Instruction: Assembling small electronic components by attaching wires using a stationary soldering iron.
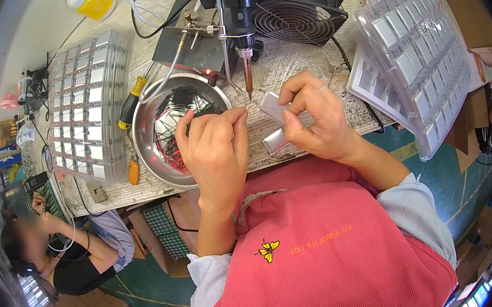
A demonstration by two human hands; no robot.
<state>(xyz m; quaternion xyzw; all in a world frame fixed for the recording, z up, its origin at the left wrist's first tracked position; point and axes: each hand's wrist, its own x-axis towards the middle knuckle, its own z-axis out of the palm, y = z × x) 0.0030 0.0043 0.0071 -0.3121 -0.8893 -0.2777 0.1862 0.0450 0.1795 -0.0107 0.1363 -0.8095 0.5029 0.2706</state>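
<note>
Gleaming beside the soldering iron (249, 77), the flat silver piece (269, 108) juts leftward from the right hand (322, 118)!
Second silver piece (275, 142) just below, steel bowl (148, 160) of wires (182, 99) at left, iron pointing down between the hands; right hand clamped on the first piece, left hand (214, 148) pinching a thin wire (249, 108), thumb and forefinger together.

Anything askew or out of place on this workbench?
Yes: the clear tray stack at right sits askew over a pale tray, its near end seemingly overhanging the edge of the workbench, whereas the left tray stack looks straighter.
</note>
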